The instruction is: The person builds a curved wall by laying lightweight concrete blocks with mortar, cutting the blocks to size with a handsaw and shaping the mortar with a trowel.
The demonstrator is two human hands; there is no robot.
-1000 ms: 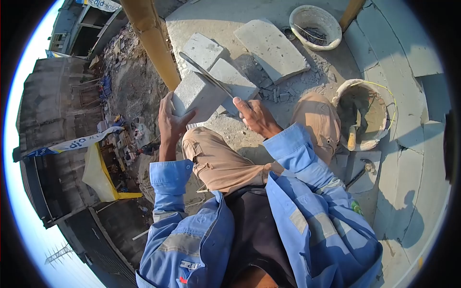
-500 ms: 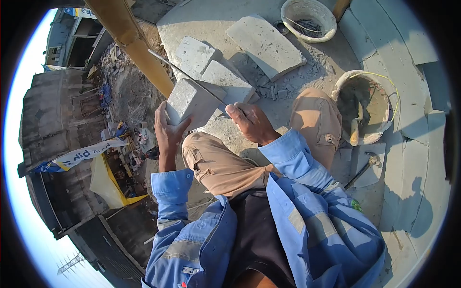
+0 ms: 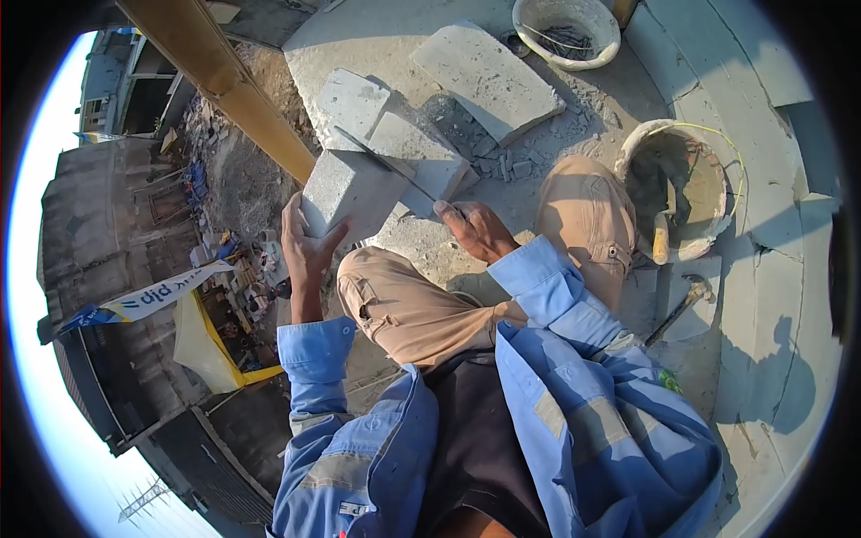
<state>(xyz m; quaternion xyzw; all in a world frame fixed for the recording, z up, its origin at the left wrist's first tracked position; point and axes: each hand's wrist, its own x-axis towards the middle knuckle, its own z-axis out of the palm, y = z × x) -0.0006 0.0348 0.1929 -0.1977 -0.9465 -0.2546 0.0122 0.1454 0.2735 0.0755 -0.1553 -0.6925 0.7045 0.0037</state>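
Note:
My left hand (image 3: 308, 242) is wrapped round the near left side of a pale grey concrete block (image 3: 345, 190), thumb along its lower face. The block is tilted above my bent knee, close to other cut blocks. In my right hand (image 3: 480, 231) is the near end of a long thin metal blade (image 3: 387, 163), its handle hidden by my fingers. This blade slants across the block's upper right edge, its tip pointing up and left. Just behind lie two smaller blocks, one (image 3: 352, 103) farther off and another (image 3: 411, 148) nearer.
A large slab-like block (image 3: 489, 79) lies among rubble. Beyond it stands a bucket (image 3: 610, 59) with dark bits inside. To my right are a mortar bucket (image 3: 633, 148) holding a wooden-handled tool (image 3: 661, 240), and a hammer (image 3: 682, 309). A yellowish post (image 3: 229, 85) rises at left, beside a drop.
The blade has been drawn back toward me across the block, so less of it juts past the far side. My right hand has shifted slightly right and down; my left keeps its hold.

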